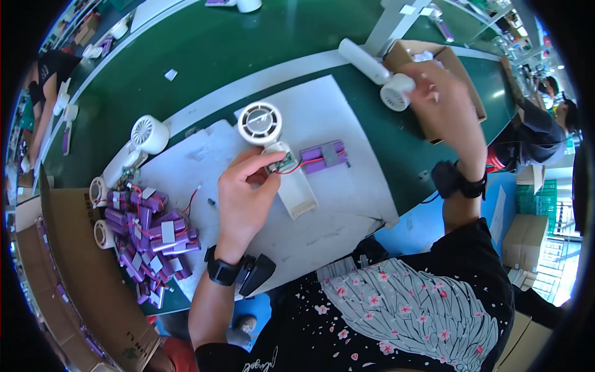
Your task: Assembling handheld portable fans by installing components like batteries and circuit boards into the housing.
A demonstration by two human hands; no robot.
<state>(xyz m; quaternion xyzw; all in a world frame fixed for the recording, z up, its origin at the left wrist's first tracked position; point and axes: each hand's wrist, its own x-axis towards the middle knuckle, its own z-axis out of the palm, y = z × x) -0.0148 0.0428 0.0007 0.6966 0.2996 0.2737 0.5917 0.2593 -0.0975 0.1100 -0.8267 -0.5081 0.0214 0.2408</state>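
White handheld fan [273, 149]: smooth plastic, slight sheen. Second fan [378, 77]: same glossy white plastic. Battery pack [322, 157]: purple shrink film, shiny, grey tape band. Work mat [334, 204]: pale, matt, scuffed. Bench [217, 56]: green, smooth, faintly reflective. Box [458, 68]: brown matt cardboard. Heap of battery packs [145, 235]: glossy purple film, white paper labels.

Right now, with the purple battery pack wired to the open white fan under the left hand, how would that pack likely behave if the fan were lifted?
The purple battery pack lies loose on the grey mat, joined only by thin red wires, so it would probably drag or dangle. Its paired cylindrical cells look dense, likely heavy for their size. The left hand pins the white fan; tugging may strain the wires.
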